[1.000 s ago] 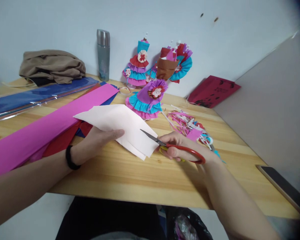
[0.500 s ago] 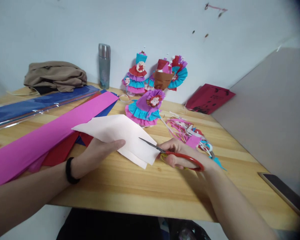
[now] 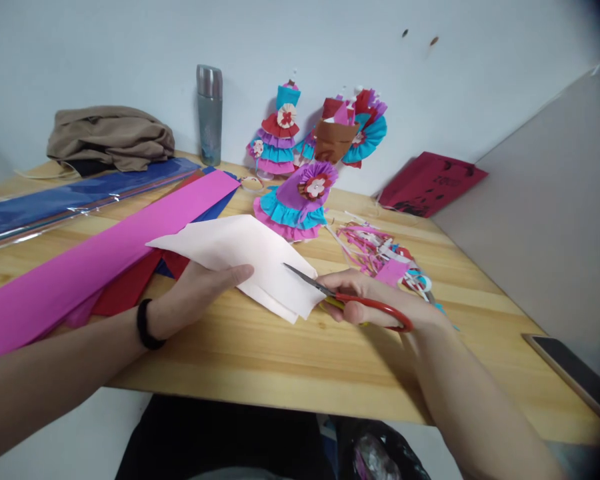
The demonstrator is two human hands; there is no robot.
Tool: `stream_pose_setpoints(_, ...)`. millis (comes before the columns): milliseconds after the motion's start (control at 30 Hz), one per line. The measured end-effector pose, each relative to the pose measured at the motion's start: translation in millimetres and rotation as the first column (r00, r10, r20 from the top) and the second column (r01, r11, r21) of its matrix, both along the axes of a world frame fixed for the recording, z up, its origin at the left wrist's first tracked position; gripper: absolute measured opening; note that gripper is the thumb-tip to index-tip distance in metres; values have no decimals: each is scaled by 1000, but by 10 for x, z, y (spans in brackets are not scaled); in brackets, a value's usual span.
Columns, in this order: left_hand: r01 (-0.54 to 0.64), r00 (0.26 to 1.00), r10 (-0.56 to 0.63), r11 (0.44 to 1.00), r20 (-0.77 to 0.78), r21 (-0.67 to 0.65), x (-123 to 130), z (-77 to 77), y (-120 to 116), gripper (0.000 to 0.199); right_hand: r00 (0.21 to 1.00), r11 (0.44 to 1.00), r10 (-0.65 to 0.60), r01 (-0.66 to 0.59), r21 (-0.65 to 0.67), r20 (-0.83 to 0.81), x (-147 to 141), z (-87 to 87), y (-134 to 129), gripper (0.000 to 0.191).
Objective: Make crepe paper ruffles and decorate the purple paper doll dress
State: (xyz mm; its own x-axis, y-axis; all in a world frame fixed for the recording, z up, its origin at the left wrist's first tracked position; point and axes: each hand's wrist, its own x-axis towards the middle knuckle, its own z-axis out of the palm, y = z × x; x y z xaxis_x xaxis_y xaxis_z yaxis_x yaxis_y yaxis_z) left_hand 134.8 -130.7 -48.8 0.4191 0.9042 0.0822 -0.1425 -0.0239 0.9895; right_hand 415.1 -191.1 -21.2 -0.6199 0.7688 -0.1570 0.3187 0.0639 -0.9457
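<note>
A folded sheet of white paper (image 3: 250, 250) is held up over the table's middle. My left hand (image 3: 200, 290) pinches its lower left part, thumb on top and the other fingers hidden underneath. In my right hand (image 3: 365, 293) is a pair of scissors (image 3: 380, 307) with red and yellow handles, pointing left. One dark blade lies across the face of the paper near its right end; the other blade is hidden behind it. The right fingertips touch or nearly touch the paper's right edge.
Pink paper (image 3: 105, 250) lies at left over red and blue sheets. Behind stand ruffled paper dresses (image 3: 290, 210), a brown paper piece (image 3: 334, 140) and a flask (image 3: 210, 117). Paper scraps (image 3: 380, 253), a red bag (image 3: 433, 183) and a phone (image 3: 570, 373) are at right. Brown cloth (image 3: 110, 137) lies far left.
The view has tipped down slightly, so everything sits higher or lower-shifted in frame. Both hands keep their hold on the paper and scissors; the blade's place on the paper is nearly the same.
</note>
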Motion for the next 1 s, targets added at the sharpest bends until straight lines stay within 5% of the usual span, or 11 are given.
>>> stream_pose_setpoints(333, 49, 998, -47, 998, -47, 48, 13, -52, -12, 54, 999, 993, -23, 28, -113, 44, -55, 29, 17, 63)
stream_pose_setpoints(1000, 71, 997, -70, 997, -25, 30, 26, -30, -18, 48, 999, 998, -35, 34, -52, -21, -37, 7, 0, 66)
